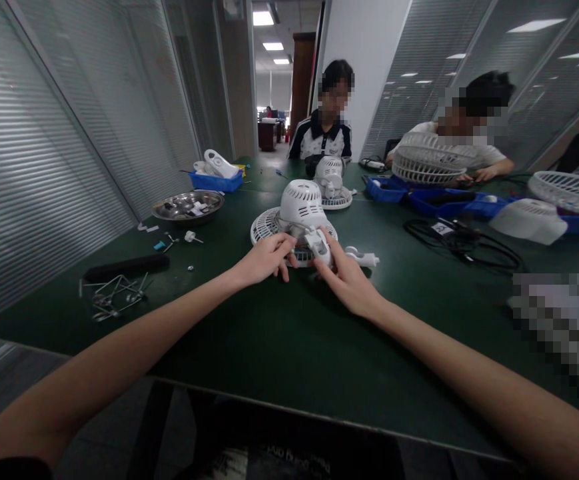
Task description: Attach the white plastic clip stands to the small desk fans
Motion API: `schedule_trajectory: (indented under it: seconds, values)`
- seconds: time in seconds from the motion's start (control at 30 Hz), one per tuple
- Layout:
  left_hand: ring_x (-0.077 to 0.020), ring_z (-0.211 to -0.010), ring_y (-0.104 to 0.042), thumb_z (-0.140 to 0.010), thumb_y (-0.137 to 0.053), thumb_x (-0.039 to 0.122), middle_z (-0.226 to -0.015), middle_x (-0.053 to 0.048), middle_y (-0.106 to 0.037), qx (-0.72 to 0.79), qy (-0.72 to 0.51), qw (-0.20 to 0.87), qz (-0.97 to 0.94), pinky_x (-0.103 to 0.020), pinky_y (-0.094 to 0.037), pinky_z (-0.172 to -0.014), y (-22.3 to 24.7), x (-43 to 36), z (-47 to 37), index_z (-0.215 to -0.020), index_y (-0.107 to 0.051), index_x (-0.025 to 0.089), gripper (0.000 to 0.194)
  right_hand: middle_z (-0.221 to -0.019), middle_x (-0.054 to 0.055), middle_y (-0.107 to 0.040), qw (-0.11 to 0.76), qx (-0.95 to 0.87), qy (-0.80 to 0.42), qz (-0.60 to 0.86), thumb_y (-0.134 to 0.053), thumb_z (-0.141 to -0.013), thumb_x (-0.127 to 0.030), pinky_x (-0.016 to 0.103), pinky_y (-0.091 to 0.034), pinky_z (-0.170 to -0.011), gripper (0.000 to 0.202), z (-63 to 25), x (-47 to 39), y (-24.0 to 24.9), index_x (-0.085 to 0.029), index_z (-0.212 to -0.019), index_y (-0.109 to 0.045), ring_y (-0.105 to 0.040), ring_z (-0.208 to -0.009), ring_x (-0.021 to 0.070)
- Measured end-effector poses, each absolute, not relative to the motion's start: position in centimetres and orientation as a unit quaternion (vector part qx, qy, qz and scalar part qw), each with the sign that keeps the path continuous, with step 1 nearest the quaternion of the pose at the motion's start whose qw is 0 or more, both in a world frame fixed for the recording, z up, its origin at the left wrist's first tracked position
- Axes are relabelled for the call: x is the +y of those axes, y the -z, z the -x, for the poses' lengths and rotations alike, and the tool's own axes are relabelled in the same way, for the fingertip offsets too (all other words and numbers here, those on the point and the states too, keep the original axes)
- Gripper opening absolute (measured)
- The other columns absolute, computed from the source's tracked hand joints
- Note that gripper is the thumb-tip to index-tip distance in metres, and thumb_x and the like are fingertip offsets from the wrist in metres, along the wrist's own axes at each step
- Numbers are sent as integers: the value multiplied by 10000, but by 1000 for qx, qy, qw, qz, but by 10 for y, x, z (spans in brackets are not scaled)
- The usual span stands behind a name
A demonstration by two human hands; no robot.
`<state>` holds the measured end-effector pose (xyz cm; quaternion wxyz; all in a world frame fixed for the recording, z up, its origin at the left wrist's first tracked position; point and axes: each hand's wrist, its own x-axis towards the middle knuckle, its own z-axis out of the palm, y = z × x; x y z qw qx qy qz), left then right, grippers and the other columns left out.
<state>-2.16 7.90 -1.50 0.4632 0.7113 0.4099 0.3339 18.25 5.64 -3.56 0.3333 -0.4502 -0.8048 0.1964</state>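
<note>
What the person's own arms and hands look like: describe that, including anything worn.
The ungloved left hand and ungloved right hand join slender, uncovered forearms. No watch, bracelet, cable or marking shows on them. A black sleeve edges into view at the left arm; any sleeve on the right lies out of frame.

Green table (269, 347) — slatted blinds (14, 167) left — bright ceiling lights (273, 46).
</note>
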Motion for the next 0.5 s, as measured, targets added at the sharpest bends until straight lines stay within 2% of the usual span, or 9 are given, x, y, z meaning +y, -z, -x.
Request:
schedule_trajectory:
  seconds: [0.2, 0.33, 0.5]
  values:
    - [-94, -467, -624, -958, -369, 365, -770, -47, -659, 412, -339, 503, -680, -175, -387, -430, 17, 78, 19, -1015, -480, 137, 260, -719, 15, -591, 367, -752, -378, 397, -467, -894, -396, 422, -486, -709, 749, -183, 54, 27, -192, -1477, -44, -596, -684, 225]
    - [-96, -486, -637, -960, -372, 367, -813, -70, -675, 400, -339, 530, -666, -177, -385, -438, 18, 77, 18, -1004, -481, 133, 262, -765, 19, -629, 379, -712, -456, 377, -540, -859, -371, 390, -473, -678, 812, -185, 56, 24, -226, -1472, -28, -606, -689, 213]
    - [-105, -510, -648, -941, -420, 376, -826, -72, -679, 386, -357, 515, -677, -181, -401, -448, 21, 77, 18, -1022, -482, 133, 264, -795, 20, -660, 396, -658, -521, 373, -594, -823, -389, 342, -462, -618, 861, -184, 58, 28, -239, -1470, -47, -588, -595, 168]
